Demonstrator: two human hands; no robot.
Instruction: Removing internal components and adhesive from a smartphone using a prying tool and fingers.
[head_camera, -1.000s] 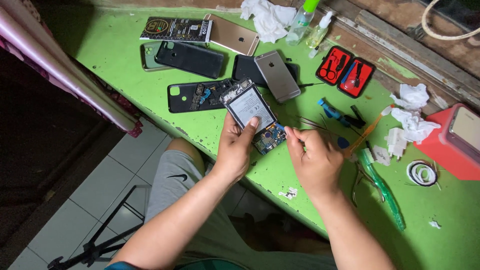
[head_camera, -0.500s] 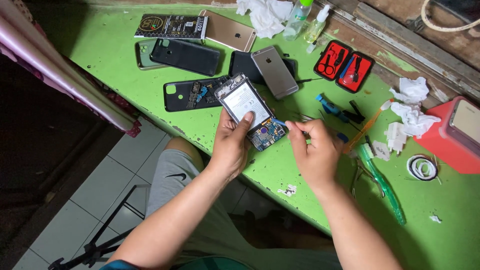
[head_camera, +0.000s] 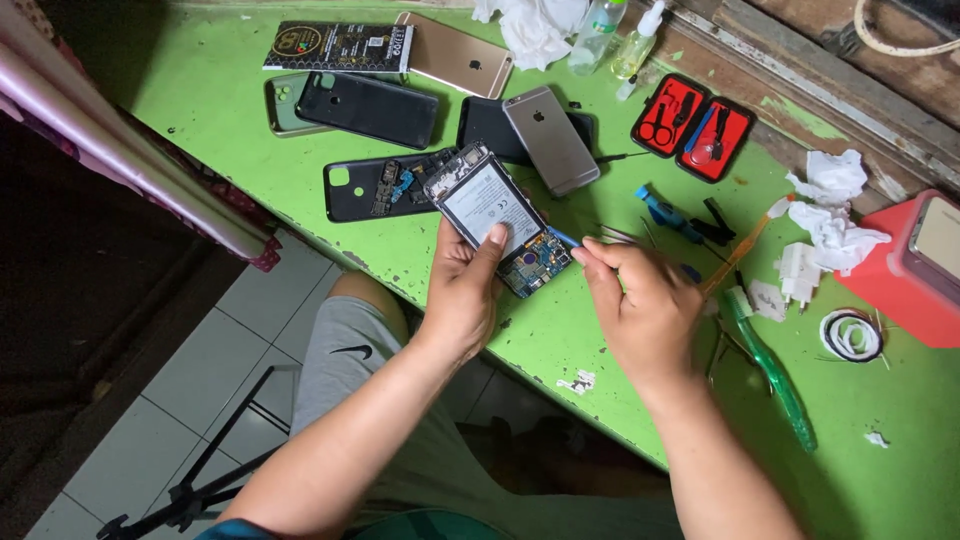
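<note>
Clamping the opened phone (head_camera: 497, 218) as before, the left hand (head_camera: 462, 290) stays while the right hand (head_camera: 640, 305) pinches closer

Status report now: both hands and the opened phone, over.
Left hand grips opened phone, thumb on battery. Right hand pinches thin tool at phone's lower edge. Grey phone lies just behind, apart.

Soft, even daylight, sharp focus; left edge falls dim, perhaps slightly wide-angle bent.
</note>
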